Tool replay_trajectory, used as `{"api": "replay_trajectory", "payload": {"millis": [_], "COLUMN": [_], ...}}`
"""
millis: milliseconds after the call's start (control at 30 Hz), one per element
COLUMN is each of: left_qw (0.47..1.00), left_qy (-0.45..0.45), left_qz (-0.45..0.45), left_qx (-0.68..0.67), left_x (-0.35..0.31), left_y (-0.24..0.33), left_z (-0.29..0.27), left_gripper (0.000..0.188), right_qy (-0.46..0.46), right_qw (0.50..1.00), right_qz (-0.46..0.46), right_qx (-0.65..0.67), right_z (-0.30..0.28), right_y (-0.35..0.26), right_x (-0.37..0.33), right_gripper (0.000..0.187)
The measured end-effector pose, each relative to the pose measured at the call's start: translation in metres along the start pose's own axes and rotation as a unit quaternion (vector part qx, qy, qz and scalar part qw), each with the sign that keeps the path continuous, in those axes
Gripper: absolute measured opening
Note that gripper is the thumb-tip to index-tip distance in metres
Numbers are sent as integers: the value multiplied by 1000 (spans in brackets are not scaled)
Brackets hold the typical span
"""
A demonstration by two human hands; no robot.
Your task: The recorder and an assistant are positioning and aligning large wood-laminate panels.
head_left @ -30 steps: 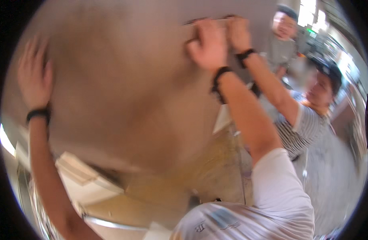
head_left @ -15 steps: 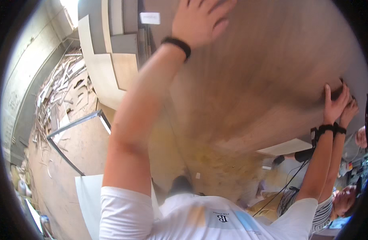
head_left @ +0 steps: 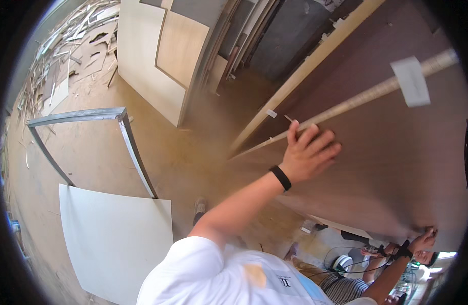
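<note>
Left hand [head_left: 311, 155] open, fingers spread on big brown panel [head_left: 386, 147], near its pale edge. Right hand [head_left: 423, 240] on panel's far part, lower right; can't tell if gripping. Panel fills right side, white label [head_left: 411, 84] across edge.

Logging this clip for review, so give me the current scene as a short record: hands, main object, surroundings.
Left hand: fingers spread on a large brown panel, by its pale edge
Right hand: at the same panel, lower right of view; grip unclear
Panel detail: white label across the pale edge
Floor, left: grey metal frame, near end at a white sheet
Upper left: scattered scraps
Nearby: co-worker in striped top
</note>
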State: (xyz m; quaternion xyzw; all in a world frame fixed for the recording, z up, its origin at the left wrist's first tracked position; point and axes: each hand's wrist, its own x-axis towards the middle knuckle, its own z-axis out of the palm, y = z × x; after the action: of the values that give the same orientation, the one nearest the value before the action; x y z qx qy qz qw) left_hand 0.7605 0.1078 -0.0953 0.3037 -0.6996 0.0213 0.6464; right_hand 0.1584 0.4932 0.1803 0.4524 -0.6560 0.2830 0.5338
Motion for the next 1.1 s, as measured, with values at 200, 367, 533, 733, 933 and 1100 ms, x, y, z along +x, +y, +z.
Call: {"api": "replay_trajectory", "payload": {"millis": [200,367,533,733,933,1100], "left_qw": [995,995,997,996,995,995], "left_qy": [98,69,31,46,65,60], "left_qz": [15,25,38,23,7,31], "left_qx": [-29,-63,-58,-75,-80,-70], "left_x": [-12,-18,-27,-26,-20,-28], "left_y": [-13,-20,-24,-20,-19,-26], "left_z": [17,13,8,13,16,17], "left_gripper": [45,40,40,42,36,36], "right_qy": [-18,-68,-70,-89,-89,-58], "right_qw": [979,981,957,930,950,938], "right_qz": [199,152,280,294,241,300], "right_qx": [34,-97,43,201,178,162], "right_z": [-8,-14,16,-14,-18,-9], "right_y": [-18,-44,-79,-1,-2,-41], "right_x": [7,8,-23,5,12,-12], "right_gripper": [71,86,92,68,86,87]}}
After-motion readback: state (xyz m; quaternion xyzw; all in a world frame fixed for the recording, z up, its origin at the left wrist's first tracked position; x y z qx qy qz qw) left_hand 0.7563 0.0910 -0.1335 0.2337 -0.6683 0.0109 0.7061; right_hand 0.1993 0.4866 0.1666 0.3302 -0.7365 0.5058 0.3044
